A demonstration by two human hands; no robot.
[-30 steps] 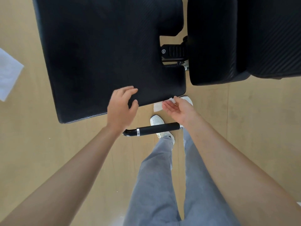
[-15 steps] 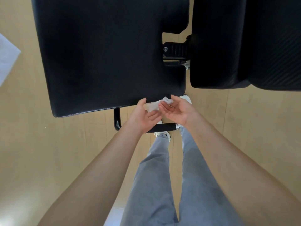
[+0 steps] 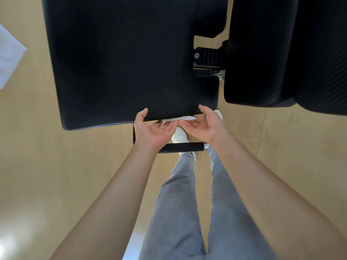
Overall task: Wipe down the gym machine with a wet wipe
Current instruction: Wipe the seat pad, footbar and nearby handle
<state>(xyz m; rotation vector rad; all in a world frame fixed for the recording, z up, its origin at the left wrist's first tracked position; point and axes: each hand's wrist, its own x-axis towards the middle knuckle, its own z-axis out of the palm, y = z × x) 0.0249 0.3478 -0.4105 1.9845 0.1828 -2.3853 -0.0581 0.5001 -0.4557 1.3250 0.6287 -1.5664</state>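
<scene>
wipe: wet wipe (image 3: 178, 118) stretched just under the seat pad's (image 3: 122, 62) near edge
hands: left hand (image 3: 154, 130) and right hand (image 3: 204, 126) palm-up, loose, cradling it, thumbs off
tip: imo flatten it first, then sweep along that edge

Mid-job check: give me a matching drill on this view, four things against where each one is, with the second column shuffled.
Things
1. handle bar
2. seat pad
3. white sheet
4. wet wipe

Places
A. at the fingertips of the left hand and right hand
B. on the floor, at the left edge of the view
C. crosswise, lower in the view than both hands
D. fills the upper middle of the view

Pairs: 1-C, 2-D, 3-B, 4-A
</scene>
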